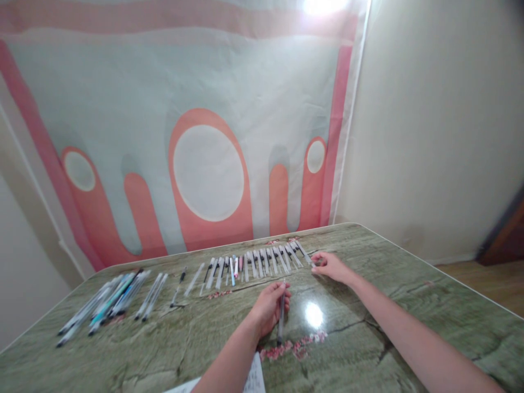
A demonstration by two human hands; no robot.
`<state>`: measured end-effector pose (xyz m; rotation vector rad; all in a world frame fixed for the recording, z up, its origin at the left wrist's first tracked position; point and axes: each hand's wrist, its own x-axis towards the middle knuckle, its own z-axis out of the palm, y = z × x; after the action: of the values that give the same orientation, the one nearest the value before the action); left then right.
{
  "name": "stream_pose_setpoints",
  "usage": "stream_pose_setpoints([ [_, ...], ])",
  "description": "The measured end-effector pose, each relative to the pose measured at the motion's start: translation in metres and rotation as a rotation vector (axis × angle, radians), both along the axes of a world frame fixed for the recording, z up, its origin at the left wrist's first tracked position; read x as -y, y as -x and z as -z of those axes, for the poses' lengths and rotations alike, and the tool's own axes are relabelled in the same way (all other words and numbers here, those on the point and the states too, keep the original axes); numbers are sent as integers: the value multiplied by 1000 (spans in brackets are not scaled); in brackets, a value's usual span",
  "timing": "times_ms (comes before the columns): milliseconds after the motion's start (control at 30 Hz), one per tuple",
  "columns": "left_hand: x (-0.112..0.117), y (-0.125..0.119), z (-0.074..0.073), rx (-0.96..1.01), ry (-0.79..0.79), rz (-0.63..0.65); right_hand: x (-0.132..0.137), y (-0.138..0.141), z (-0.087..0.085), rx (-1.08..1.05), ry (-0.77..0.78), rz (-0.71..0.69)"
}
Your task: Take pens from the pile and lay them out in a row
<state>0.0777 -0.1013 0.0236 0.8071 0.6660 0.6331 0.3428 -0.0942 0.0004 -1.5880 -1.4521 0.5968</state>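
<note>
My left hand (268,308) is closed around a clear pen (281,316), which points down toward me over the green marbled table (368,349). My right hand (331,266) reaches to the right end of a row of pens (254,265) laid side by side, its fingers curled at the last pen (305,254); whether it grips anything is unclear. A second bunch of pens (106,303) lies at the far left of the table.
A cloth with pink and pale shapes (204,136) hangs behind the table. White paper (254,382) lies at the near edge by my left forearm. A bare wall and a strip of wooden floor (483,278) lie to the right.
</note>
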Motion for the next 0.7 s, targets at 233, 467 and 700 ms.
stream_pose_setpoints([
  [233,-3,3,-3,64,81,-14,11,55,-25,-134,-47,-99],
  [467,-2,2,-1,74,4,45,31,122,-20,-514,68,-232],
  [700,-2,1,-1,17,-54,64,32,119,-21,-574,82,-220],
])
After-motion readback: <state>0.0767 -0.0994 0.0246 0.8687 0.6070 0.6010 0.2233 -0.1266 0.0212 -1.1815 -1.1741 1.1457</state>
